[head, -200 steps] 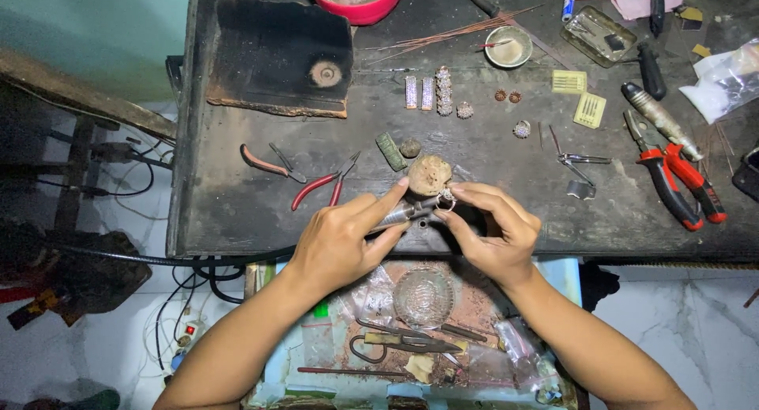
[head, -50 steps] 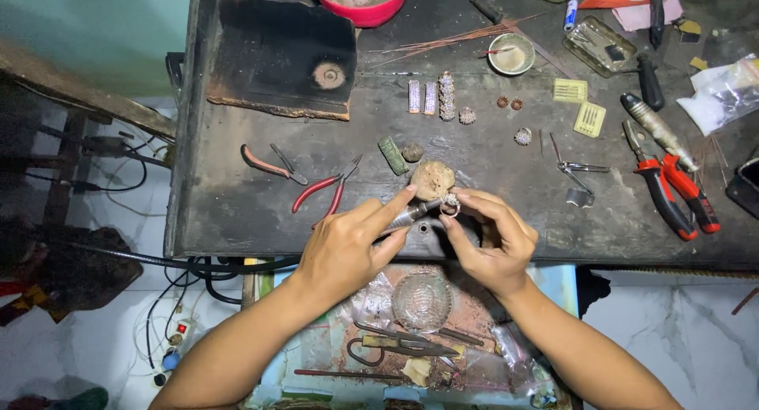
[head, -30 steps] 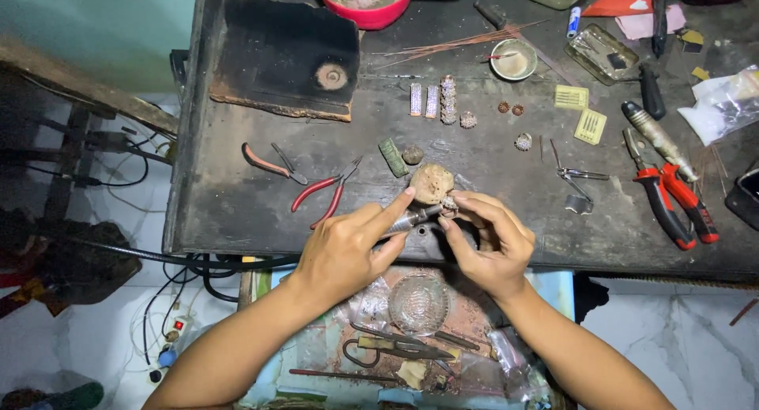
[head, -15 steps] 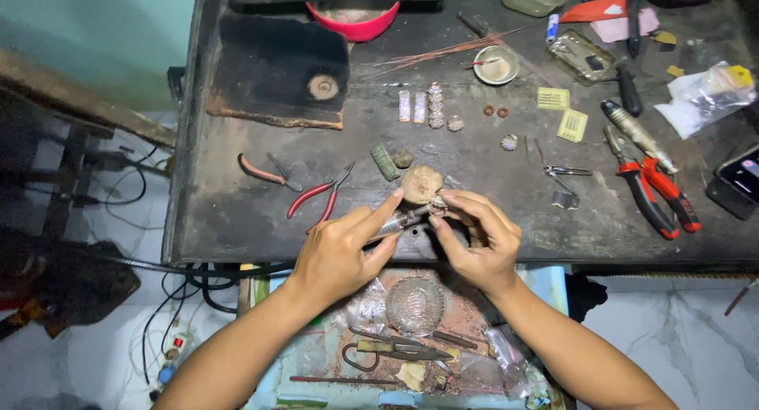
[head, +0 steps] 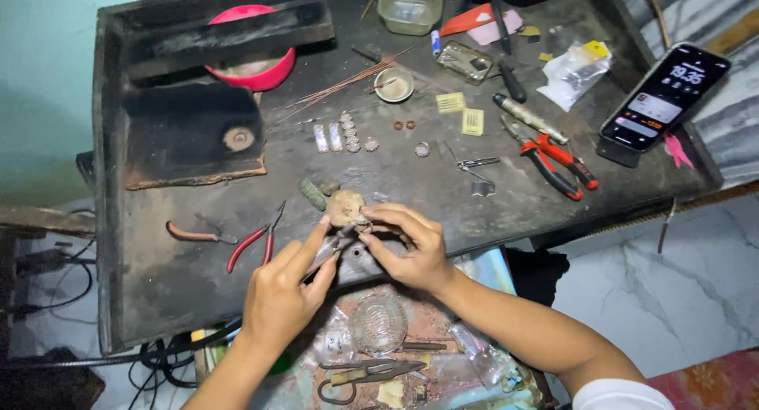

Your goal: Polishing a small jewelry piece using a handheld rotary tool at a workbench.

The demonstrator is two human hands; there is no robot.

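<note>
Blackened metal workbench (head: pixel 198 275), cluttered. Pink bowl (head: pixel 265 68) at its far left; phone (head: pixel 662 98) on the far right edge; red-handled pliers (head: pixel 251 241) just left of the hands. At the bench's near edge, left hand (head: pixel 281 295) pinches slim metal tweezers (head: pixel 326 252), fingers clamped. Right hand (head: pixel 411 248) pinches a tiny ring-like piece (head: pixel 365 226), fingertips together, beside a brown lump (head: pixel 345 207).
</note>
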